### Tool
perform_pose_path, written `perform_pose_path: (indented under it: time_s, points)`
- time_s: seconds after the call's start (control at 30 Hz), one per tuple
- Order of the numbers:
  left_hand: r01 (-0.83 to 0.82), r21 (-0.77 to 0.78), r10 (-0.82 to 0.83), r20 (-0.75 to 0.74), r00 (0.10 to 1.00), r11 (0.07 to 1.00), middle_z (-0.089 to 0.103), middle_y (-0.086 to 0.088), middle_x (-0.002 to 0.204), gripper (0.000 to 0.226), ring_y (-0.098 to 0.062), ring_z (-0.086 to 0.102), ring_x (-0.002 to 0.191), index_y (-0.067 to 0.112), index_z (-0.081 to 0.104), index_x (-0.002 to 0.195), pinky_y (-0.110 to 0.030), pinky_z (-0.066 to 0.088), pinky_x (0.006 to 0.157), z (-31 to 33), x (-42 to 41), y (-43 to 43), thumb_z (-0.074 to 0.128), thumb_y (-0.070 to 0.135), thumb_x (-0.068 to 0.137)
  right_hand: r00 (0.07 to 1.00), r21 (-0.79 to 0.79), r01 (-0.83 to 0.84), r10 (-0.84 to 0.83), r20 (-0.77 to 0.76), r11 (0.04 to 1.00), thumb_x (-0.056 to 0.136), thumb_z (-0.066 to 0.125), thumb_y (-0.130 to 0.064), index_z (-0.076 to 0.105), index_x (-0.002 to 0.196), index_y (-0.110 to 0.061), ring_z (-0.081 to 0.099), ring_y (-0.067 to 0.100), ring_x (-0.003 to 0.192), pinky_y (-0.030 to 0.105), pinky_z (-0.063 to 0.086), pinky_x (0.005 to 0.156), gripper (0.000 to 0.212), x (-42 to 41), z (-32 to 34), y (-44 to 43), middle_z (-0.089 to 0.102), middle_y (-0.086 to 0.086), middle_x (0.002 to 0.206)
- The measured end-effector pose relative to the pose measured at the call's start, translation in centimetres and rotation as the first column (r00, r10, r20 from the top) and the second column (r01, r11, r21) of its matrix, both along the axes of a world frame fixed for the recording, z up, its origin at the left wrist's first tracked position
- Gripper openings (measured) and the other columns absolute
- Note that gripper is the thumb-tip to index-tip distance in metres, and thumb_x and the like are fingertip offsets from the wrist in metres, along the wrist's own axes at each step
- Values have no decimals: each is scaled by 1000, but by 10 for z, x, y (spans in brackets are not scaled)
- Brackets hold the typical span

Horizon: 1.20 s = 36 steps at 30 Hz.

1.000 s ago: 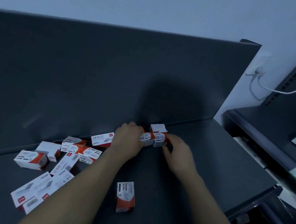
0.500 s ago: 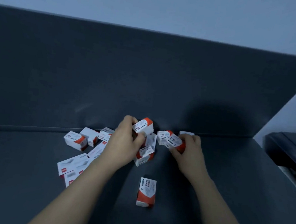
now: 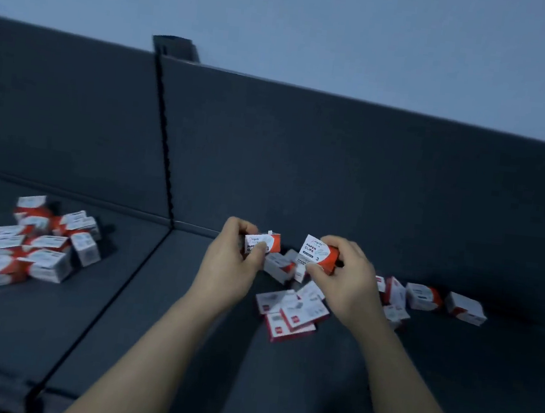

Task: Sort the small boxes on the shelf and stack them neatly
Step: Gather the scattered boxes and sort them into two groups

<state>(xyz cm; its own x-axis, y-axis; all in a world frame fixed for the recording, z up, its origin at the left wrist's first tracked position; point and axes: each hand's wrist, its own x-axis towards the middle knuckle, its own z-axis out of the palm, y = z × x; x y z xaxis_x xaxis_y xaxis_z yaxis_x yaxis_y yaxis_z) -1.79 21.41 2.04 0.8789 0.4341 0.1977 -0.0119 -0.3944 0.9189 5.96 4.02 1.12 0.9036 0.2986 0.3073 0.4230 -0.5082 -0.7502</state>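
My left hand (image 3: 231, 262) grips a small red-and-white paper clip box (image 3: 265, 243), lifted above the dark shelf (image 3: 381, 369). My right hand (image 3: 341, 274) holds a second paper clip box (image 3: 316, 253), its label facing me. Beneath and between my hands lie several loose boxes (image 3: 280, 267). Flatter staple boxes (image 3: 293, 313) lie just in front of them. More small boxes (image 3: 423, 298) trail along the back wall to the right.
A separate heap of boxes (image 3: 31, 248) lies on the neighbouring shelf section at the left, past a slotted upright (image 3: 166, 134). The dark back panel (image 3: 367, 182) rises behind the boxes. Bare shelf surface lies near me and at the far right.
The view has swung left, showing the left heap. Both hands have lifted off the pile, each now holding one paper clip box up. The lone box near me is out of sight.
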Motion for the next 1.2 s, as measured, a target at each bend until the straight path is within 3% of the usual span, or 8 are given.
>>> perform_pose_path:
  time_s: [0.17, 0.33, 0.5, 0.67, 0.73, 0.87, 1.07, 1.2]
  points:
    - [-132, 65, 133, -7, 991, 989, 64, 3, 91, 16, -9, 54, 71, 29, 51, 87, -13, 37, 58, -6, -47, 100, 67, 26, 85, 996, 4, -84, 84, -28, 996, 77, 65, -9, 60, 109, -27, 61, 4, 86, 21, 50, 78, 36, -31, -2, 104, 52, -13, 103]
    - [-231, 158, 240, -37, 970, 960, 51, 2, 78, 22, -3, 49, 63, 20, 48, 96, -8, 37, 54, -11, -89, 187, 68, 15, 85, 987, -37, -158, 156, -42, 987, 78, 62, -7, 59, 110, -26, 57, 2, 82, 2, 40, 66, 38, -62, -10, 194, 50, -8, 103]
    - [-272, 283, 314, -114, 943, 920, 51, -3, 119, 46, -17, 54, 99, 16, 48, 128, -16, 34, 79, -21, -115, 260, 66, 18, 87, 979, -78, -193, 187, -83, 978, 82, 59, -7, 56, 117, -22, 53, 5, 85, -2, 37, 64, 38, -84, -24, 265, 45, -3, 112]
    - [-268, 309, 318, -124, 940, 912, 46, -2, 121, 39, -9, 45, 90, 17, 54, 122, -18, 32, 80, -27, -120, 296, 67, 18, 86, 979, -140, -186, 171, -115, 972, 85, 56, -6, 54, 122, -18, 50, 3, 83, 4, 38, 63, 39, -84, -35, 301, 42, -1, 118]
    - [-263, 323, 323, -149, 934, 909, 46, 1, 116, 38, -11, 47, 89, 19, 55, 120, -22, 35, 79, -33, -116, 304, 69, 23, 84, 978, -169, -187, 167, -127, 968, 87, 57, -6, 53, 124, -17, 51, 6, 84, 9, 38, 70, 39, -81, -39, 310, 43, 1, 121]
    - [-220, 406, 324, -209, 922, 887, 61, 2, 110, 37, -19, 56, 97, 21, 58, 117, -34, 47, 79, -41, -107, 311, 68, 35, 83, 978, -226, -182, 152, -143, 957, 88, 60, -13, 54, 127, -16, 54, 14, 98, 22, 43, 85, 40, -70, -47, 323, 46, 2, 123]
    - [-198, 464, 349, -267, 898, 863, 65, 1, 106, 32, -25, 57, 100, 22, 59, 114, -39, 49, 80, -39, -100, 315, 62, 35, 86, 971, -226, -189, 147, -190, 956, 88, 64, -24, 56, 126, -13, 52, 11, 92, 19, 37, 81, 40, -59, -54, 338, 52, 3, 120]
    - [-189, 511, 367, -274, 889, 838, 60, -3, 117, 40, -28, 51, 109, 20, 56, 123, -38, 45, 87, -37, -99, 313, 61, 37, 87, 956, -182, -233, 190, -226, 955, 93, 56, -24, 61, 115, -7, 59, 19, 103, 28, 47, 88, 28, -60, -54, 337, 61, 7, 114]
